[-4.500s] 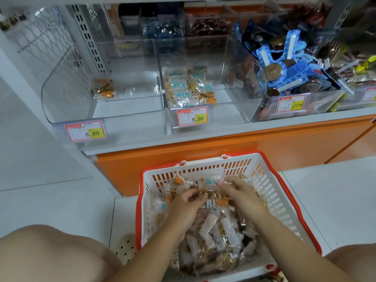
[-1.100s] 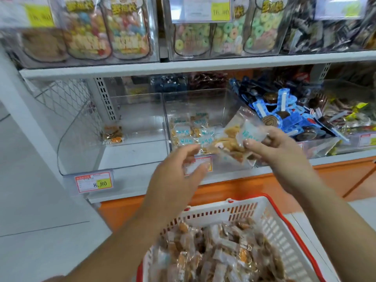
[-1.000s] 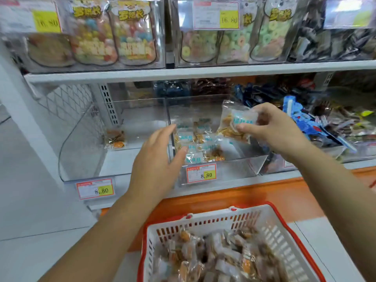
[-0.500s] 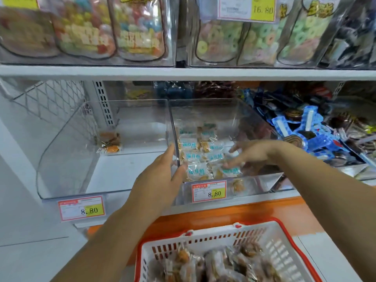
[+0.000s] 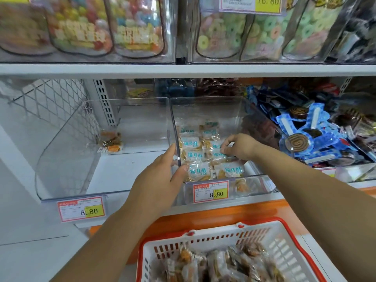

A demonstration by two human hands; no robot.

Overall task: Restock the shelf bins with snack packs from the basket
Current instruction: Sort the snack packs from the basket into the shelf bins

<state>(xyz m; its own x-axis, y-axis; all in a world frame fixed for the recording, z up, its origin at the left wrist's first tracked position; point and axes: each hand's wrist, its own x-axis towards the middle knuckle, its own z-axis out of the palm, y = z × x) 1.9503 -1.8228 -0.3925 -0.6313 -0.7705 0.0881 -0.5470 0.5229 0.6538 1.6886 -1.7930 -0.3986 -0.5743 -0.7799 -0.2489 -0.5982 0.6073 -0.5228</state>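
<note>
Fingertips (image 5: 226,143) of the right hand (image 5: 242,148) pinch a snack pack (image 5: 218,155) lying among others inside the middle bin (image 5: 203,110); left hand (image 5: 160,178) clasps that bin's wall, thumb inside; basket (image 5: 203,239) sits below both hands

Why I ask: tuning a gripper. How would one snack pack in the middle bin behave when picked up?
Probably light and floppy: the snack pack is a small clear pouch of loose pieces. Its film looks glossy, likely slippery. The pieces look crisp; squeezing may crush them.

Your blue-labelled snack packs (image 5: 198,171) are lying flat inside the middle clear bin (image 5: 223,110); others are sitting heaped in your white basket (image 5: 284,245).
</note>
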